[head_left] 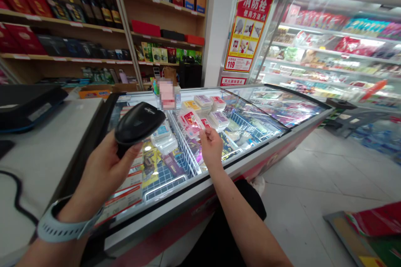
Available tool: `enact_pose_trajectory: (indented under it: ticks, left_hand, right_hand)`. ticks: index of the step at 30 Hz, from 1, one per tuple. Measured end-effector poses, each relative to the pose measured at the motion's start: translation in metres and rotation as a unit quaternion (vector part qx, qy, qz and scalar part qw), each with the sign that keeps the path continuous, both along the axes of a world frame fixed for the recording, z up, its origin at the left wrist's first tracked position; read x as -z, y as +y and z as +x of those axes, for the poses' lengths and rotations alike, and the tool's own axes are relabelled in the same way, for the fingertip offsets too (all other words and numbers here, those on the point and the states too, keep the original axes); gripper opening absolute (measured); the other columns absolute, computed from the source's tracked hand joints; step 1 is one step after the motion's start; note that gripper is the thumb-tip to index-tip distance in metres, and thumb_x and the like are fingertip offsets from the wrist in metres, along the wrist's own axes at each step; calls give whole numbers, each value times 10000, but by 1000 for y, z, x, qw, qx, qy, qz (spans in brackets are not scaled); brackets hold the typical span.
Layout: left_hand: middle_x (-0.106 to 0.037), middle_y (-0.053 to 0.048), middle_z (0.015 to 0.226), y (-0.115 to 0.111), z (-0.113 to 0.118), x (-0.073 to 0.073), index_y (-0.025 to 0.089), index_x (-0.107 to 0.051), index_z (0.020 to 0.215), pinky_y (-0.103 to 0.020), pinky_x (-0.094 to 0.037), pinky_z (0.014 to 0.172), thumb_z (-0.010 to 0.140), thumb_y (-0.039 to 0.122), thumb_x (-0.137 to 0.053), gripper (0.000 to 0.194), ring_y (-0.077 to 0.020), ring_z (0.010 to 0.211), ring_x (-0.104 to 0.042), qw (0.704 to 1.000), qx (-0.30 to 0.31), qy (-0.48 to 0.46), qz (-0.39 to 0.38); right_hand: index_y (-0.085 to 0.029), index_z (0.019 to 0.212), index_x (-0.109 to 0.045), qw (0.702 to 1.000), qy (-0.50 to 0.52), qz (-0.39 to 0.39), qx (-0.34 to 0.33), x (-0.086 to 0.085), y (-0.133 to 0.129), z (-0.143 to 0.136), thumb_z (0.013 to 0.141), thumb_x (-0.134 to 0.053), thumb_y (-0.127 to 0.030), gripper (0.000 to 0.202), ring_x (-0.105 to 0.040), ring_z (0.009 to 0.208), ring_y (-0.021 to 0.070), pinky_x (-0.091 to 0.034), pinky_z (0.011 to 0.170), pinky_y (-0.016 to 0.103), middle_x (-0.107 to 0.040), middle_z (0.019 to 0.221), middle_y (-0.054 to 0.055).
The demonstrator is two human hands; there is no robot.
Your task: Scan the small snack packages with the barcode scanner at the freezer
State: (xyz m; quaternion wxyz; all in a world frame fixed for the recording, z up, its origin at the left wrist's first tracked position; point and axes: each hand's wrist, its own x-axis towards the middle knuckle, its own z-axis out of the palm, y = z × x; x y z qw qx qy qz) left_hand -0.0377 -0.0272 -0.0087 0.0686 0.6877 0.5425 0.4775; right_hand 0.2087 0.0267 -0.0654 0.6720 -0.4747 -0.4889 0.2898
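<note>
My left hand (108,162) is wrapped round a black handheld barcode scanner (138,123); its head tilts toward the packs. Between the fingertips of my right hand (213,148) is the near edge of a flat clear pack with a red and pink label (191,123). Beyond it, stacked packs with purple labels (203,102) and a yellow-labelled pack (190,105) rest on the glass top of a chest freezer (266,110). Blue-labelled packs (163,133) form another stack, nearer the scanner. Through the glass, white wire baskets (186,146) hold wrapped goods.
At left is a white counter (75,133) with a black device (29,102) and a cable (17,192). Shelves of bottles and boxes (103,29) stand behind. An open display fridge (332,46) is at right, and a red-covered box (376,225) sits low in front.
</note>
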Motion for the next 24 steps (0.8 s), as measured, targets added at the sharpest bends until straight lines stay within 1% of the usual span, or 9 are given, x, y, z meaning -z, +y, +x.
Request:
enact_pose_trajectory:
  ticks: [1,3,5,8,11,16,24]
  left_hand:
    - [-667,-50,1088,-2,3,1,206,-588,1188,-354,-473,905,867,473,-560,419,-230,984,-613,999,32,18,5]
    - [-648,-52,1104,-4,9,1,222,-580,1151,-363,-451,906,890,435,-552,339,-232,1005,-589,994,76,76,16]
    - [-635,-51,1066,-6,15,1,229,-571,1099,-376,-433,885,907,408,-538,265,-231,975,-571,985,106,134,23]
    - [-611,-33,984,-9,21,1,245,-538,1090,-390,-421,876,927,374,-508,210,-222,917,-555,975,136,175,31]
    - [-599,-25,987,-9,24,4,263,-509,1142,-412,-408,926,935,352,-492,226,-224,939,-547,972,137,187,31]
    - [-589,-28,996,-9,24,8,267,-499,1174,-414,-416,931,944,341,-471,243,-228,964,-545,972,127,193,30]
    - [-598,-36,1041,-10,23,8,260,-486,1214,-427,-403,975,946,351,-461,283,-230,999,-553,972,126,197,25]
  right_hand:
    - [-187,916,-618,1000,-12,8,17,4,-2,2,875,-605,-472,289,-638,660,143,-527,642,268,-673,772,1]
    - [-189,949,-618,998,-32,17,43,11,-6,5,891,-600,-464,281,-651,701,157,-531,678,282,-682,797,10]
    - [-192,955,-620,997,-54,23,56,13,-10,5,905,-593,-456,269,-655,715,161,-526,699,287,-687,807,14]
    - [-196,941,-626,993,-90,29,67,10,-15,4,920,-580,-440,250,-651,709,159,-516,710,283,-686,799,13]
    - [-200,939,-624,990,-115,35,73,7,-19,2,929,-571,-433,239,-651,715,158,-511,724,281,-686,807,12]
    - [-207,928,-619,988,-126,38,76,6,-20,1,931,-565,-442,241,-649,707,162,-508,723,287,-686,803,10]
    - [-199,933,-628,988,-130,38,79,5,-22,2,935,-565,-446,255,-643,692,163,-497,712,285,-688,801,16]
